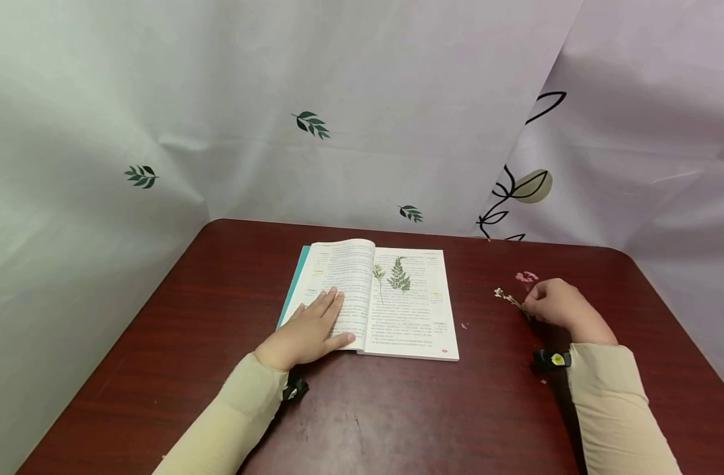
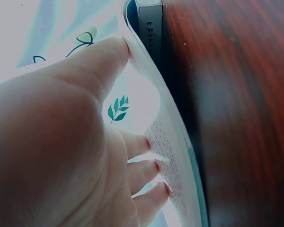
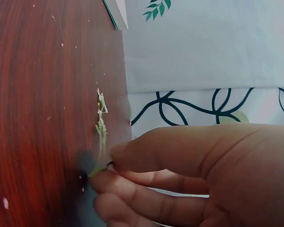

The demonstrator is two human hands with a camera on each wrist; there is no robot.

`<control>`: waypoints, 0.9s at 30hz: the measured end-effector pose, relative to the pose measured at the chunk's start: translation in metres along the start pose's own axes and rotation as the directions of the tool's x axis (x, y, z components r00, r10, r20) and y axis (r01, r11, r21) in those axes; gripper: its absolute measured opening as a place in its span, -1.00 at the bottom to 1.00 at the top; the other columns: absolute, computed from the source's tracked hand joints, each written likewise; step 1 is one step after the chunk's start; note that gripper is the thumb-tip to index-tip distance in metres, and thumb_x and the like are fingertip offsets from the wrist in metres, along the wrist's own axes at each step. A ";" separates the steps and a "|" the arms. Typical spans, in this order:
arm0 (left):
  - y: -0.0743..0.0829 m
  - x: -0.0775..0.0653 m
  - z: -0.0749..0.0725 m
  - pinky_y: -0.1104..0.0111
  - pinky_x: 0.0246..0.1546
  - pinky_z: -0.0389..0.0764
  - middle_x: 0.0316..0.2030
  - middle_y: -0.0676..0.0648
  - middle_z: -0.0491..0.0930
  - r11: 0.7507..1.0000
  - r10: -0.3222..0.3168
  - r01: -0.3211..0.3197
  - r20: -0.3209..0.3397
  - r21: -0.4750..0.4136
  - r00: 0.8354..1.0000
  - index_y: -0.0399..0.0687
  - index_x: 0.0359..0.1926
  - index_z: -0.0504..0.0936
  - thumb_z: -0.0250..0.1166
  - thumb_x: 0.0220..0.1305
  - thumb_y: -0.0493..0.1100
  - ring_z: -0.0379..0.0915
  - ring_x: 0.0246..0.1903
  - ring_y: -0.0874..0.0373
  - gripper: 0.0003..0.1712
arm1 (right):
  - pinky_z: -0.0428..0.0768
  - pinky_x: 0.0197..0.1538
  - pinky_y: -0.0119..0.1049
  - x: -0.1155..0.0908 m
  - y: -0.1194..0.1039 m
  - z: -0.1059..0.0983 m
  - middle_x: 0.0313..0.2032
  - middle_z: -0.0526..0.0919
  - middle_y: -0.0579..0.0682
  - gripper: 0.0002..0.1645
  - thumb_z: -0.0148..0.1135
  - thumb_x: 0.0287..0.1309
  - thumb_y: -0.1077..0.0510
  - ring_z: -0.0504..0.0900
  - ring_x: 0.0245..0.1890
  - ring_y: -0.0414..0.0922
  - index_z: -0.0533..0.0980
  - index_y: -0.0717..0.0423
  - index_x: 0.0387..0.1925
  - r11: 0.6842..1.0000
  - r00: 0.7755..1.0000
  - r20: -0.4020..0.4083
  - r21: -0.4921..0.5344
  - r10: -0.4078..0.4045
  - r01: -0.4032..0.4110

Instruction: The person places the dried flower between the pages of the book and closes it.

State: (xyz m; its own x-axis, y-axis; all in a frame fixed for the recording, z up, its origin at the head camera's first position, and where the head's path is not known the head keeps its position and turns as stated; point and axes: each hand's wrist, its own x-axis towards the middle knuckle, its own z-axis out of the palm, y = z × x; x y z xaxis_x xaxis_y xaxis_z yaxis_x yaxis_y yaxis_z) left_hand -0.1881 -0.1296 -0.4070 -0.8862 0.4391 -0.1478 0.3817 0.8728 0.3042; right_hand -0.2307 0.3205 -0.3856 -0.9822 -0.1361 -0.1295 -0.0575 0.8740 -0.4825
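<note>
An open book (image 1: 400, 333) lies on the table, a fern leaf (image 1: 399, 276) and a thin flower sprig (image 1: 380, 277) on its right page. My left hand (image 1: 311, 330) rests spread on the left page, thumb near the lower edge. The left wrist view has this hand (image 2: 85, 142) over the curved pages. To the right of the book, my right hand (image 1: 560, 305) pinches a thin green flower stem between thumb and fingers. By its fingertips are a small white flower sprig (image 1: 507, 295) and a pink flower (image 1: 526, 277). Which bloom the pinched stem belongs to, I cannot tell.
The dark red wooden table (image 1: 178, 330) meets a pale cloth backdrop (image 1: 362, 165) printed with leaves at its far edge. Small petal bits (image 1: 464, 325) are scattered right of the book. A black wrist strap (image 1: 550, 359) shows at my right cuff.
</note>
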 end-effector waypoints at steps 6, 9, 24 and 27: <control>0.000 0.000 -0.001 -0.13 0.28 -0.02 0.44 -0.19 -0.12 1.000 0.010 -0.010 -0.001 -0.001 1.000 -0.20 0.45 -0.03 -0.01 0.30 0.33 -0.22 0.42 -0.09 -0.04 | 0.41 -0.47 -0.27 0.001 0.001 0.001 -0.66 0.53 -0.09 -0.89 0.21 -0.04 0.23 0.45 -0.59 -0.13 0.53 0.15 -0.59 1.000 0.999 -0.049 0.025 0.015 -0.014; 0.000 0.000 0.000 -0.14 0.27 -0.02 0.44 -0.20 -0.12 1.000 0.009 -0.009 -0.005 0.001 1.000 -0.21 0.45 -0.03 -0.01 0.31 0.33 -0.21 0.41 -0.09 -0.05 | 0.44 -0.45 -0.26 0.002 -0.001 0.001 -0.63 0.57 -0.07 -0.90 0.22 -0.01 0.24 0.49 -0.56 -0.13 0.52 0.18 -0.57 0.998 0.999 -0.051 0.054 0.020 -0.018; 0.000 0.000 -0.001 -0.13 0.27 -0.02 0.44 -0.19 -0.12 1.000 0.007 -0.007 -0.002 -0.008 1.000 -0.20 0.45 -0.03 0.00 0.30 0.33 -0.24 0.42 -0.07 -0.05 | 0.64 -0.40 -0.30 0.008 -0.009 0.009 -0.47 0.69 0.12 -0.85 0.12 0.17 0.29 0.70 -0.47 -0.06 0.44 0.37 -0.35 0.955 0.996 -0.082 0.295 0.042 -0.016; 0.001 0.000 -0.001 -0.14 0.27 -0.01 0.44 -0.19 -0.12 1.000 0.006 -0.006 -0.002 -0.005 1.000 -0.21 0.45 -0.02 0.00 0.30 0.32 -0.23 0.42 -0.08 -0.05 | 0.64 -0.39 -0.30 0.008 -0.011 0.012 -0.43 0.69 0.15 -0.85 0.13 0.18 0.29 0.70 -0.46 -0.04 0.44 0.39 -0.33 0.943 0.993 -0.114 0.334 0.043 -0.002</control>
State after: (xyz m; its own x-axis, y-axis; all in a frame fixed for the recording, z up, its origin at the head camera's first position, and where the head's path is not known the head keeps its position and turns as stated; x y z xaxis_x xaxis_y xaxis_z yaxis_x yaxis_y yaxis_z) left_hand -0.1884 -0.1291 -0.4060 -0.8844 0.4440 -0.1437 0.3859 0.8689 0.3101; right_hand -0.2359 0.3040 -0.3912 -0.9977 -0.0445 -0.0504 0.0077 0.6684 -0.7437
